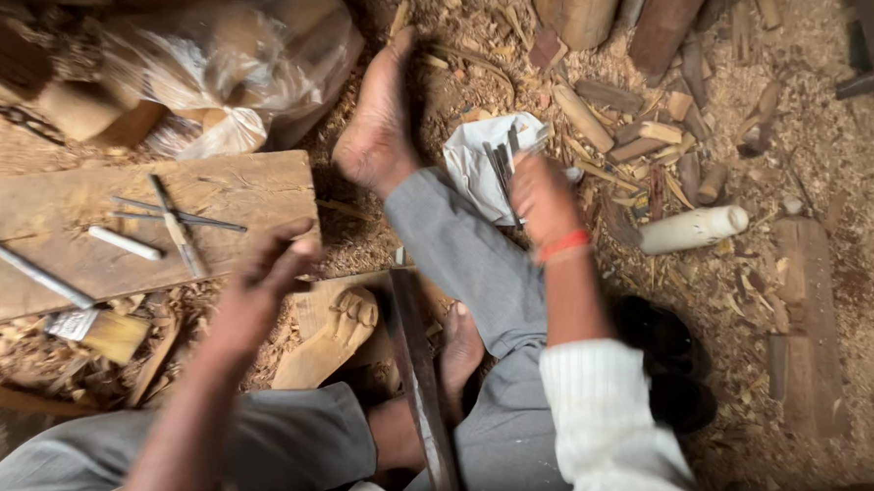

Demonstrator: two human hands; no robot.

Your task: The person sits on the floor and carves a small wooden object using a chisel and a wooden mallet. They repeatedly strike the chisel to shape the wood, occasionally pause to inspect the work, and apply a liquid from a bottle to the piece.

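— Reaching my right hand [542,196] over the bundle of metal tools [500,160] on white cloth; grip unclear

— Left hand [264,277]?

— Loosely curled, empty, beside the carved wooden piece [330,334], its length running toward me

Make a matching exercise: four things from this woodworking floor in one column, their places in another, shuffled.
Things:
1. chisels
2. white cylinder
3. plastic bag
4. carved piece

Places:
A. top left, beyond the board
B. on the board
C. on the shavings, right of the right hand
D. by the left hand, between the knees

Pairs: 1-B, 2-C, 3-A, 4-D
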